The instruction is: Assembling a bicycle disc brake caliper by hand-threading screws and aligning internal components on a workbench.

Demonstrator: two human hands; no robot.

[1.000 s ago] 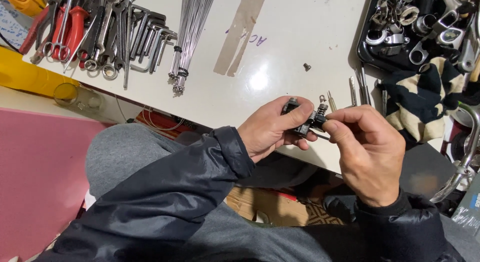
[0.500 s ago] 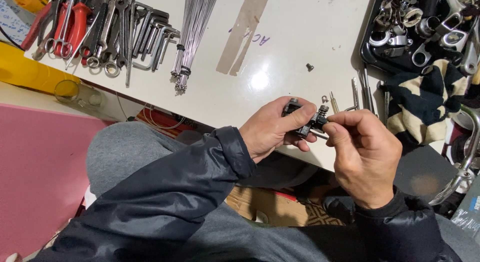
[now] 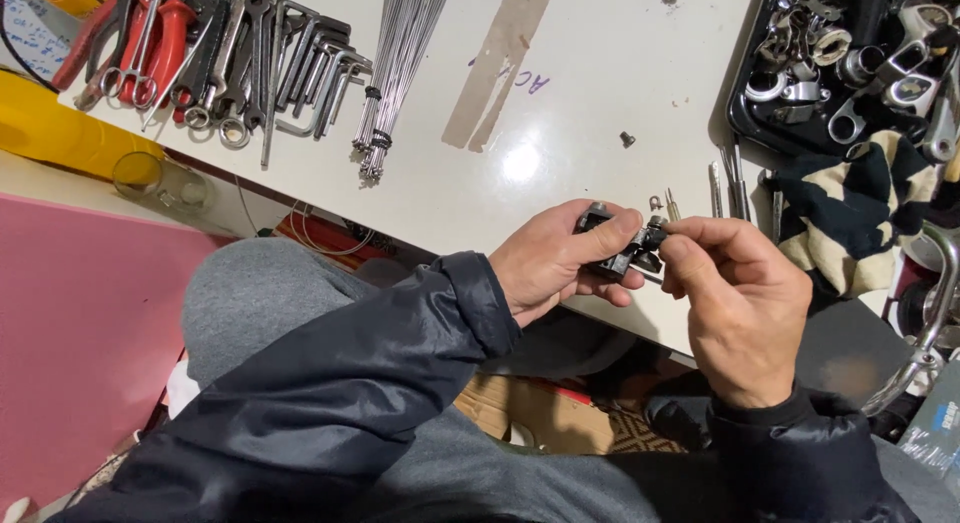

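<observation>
My left hand [image 3: 555,263] grips a small dark metal part [image 3: 612,245] over the near edge of the white table [image 3: 600,73]. My right hand [image 3: 735,298] pinches the right end of that same part with thumb and fingertips. Both hands meet at the part, which is mostly covered by my fingers. A tiny dark screw [image 3: 627,139] and a small metal ring [image 3: 655,203] lie on the table just beyond my hands.
Wrenches, hex keys and red-handled pliers [image 3: 215,53] lie at the far left, a bundle of steel spokes [image 3: 395,63] beside them. A black tray of metal parts [image 3: 850,63] sits at the right, above a striped cloth [image 3: 850,208]. Tape strip [image 3: 500,68] at centre.
The hands and the part have stayed almost in place at the table edge; my right fingers have shifted slightly on the part's end. The view has drifted a little.
</observation>
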